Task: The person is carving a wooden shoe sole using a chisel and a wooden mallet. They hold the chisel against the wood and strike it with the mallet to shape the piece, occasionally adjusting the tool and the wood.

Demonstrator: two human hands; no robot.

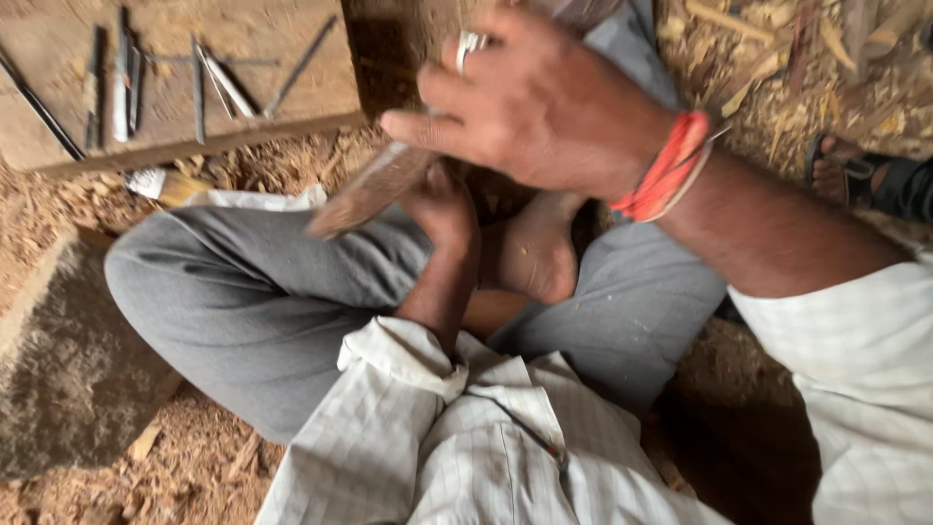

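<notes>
A cross-legged person's right hand (539,102), ringed and banded in red thread at the wrist, is raised with its back to the camera, fingers closed around a blurred tool (369,190) that slants down to its left. Below it, the left hand (442,209) reaches between the knees, its grip hidden. Chisels (204,83) lie on a plank (282,39) far left of the hands, amid wood chips (292,160).
</notes>
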